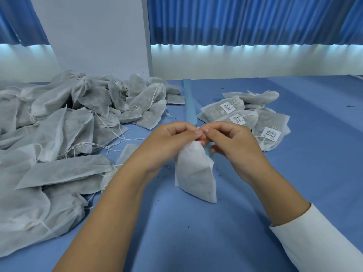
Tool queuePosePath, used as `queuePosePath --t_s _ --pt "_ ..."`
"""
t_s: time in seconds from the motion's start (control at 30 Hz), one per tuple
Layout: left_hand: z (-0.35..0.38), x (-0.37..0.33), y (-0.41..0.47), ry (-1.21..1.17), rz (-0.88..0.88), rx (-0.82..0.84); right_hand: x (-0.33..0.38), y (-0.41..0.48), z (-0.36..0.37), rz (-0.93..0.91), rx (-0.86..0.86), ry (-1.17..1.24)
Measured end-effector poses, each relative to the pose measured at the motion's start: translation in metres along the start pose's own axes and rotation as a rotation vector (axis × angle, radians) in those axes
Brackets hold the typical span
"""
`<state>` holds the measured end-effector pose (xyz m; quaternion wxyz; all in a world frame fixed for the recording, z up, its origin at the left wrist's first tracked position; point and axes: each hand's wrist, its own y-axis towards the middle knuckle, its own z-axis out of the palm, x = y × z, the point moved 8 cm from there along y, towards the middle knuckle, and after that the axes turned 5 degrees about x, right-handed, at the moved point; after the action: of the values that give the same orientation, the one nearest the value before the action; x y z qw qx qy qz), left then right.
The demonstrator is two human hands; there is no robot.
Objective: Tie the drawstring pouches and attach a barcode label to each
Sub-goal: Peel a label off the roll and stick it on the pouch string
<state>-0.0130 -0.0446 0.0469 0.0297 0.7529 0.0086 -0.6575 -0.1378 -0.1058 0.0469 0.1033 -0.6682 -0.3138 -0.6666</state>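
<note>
1. The pouch (193,169) neck is hidden behind the left hand (172,140) and right hand (229,140), which pinch there. Only a bit of string (198,127) shows, too small to tell whether it is knotted.
2. The pile (49,134) at the bench (294,173) left edge is cut off by the picture.
3. Print on the labels (227,107) is too small to read.
4. A second pouch (127,152) is half hidden behind the left wrist.
5. The sleeve (318,242) is cut off at the lower right corner.

Pouch heap (59,124) on table (306,169) L, tagged pouches (245,114) far R (upright pouch (194,171) betw. them)
</note>
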Motion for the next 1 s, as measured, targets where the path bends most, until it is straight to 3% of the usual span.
queuePosePath --t_s 0.13,0.4,0.73,1.0 --pt "-0.004 0.000 0.000 0.016 -0.005 -0.051 -0.002 0.001 0.000 0.013 -0.015 0.179" --pt "0.000 0.004 0.001 -0.018 -0.015 0.007 -0.003 0.001 0.002 0.006 -0.019 0.141" --pt "0.001 0.001 -0.001 0.035 -0.026 -0.074 -0.006 0.000 0.015 0.002 0.023 0.057" --pt "-0.004 -0.010 -0.003 0.158 0.073 -0.155 -0.001 -0.001 0.017 -0.033 0.048 0.084"
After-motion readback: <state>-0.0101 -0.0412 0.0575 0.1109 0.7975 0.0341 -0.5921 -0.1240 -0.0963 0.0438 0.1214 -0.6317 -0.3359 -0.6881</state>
